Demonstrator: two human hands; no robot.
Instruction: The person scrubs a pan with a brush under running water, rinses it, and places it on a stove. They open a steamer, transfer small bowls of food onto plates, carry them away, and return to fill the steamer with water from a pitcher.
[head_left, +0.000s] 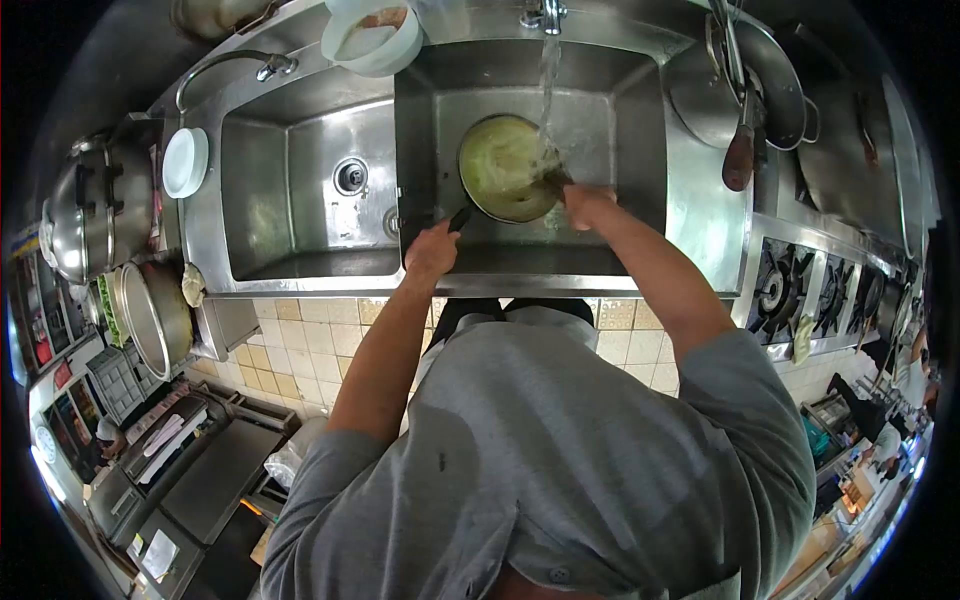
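A round frying pan [464, 178] sits in the right-hand sink basin [632, 130], with cloudy yellow-green liquid in it. My left hand [433, 249] is closed around its short dark handle [459, 219] at the pan's lower left. At the pan's right edge, my right hand [589, 205] grips a dark brown scrubber [556, 179], its head at the liquid; motion blur hides its exact kind. From the tap [545, 16] above, a stream of water [549, 85] falls close to the scrubber.
Left of the pan lies a second basin [310, 200] with a drain. A white tub [372, 45] stands on the back ledge, and a white lid [186, 162] at far left. Large pots [785, 85] and a wooden-handled utensil [739, 160] crowd the right. Gas burners [780, 285] sit beyond.
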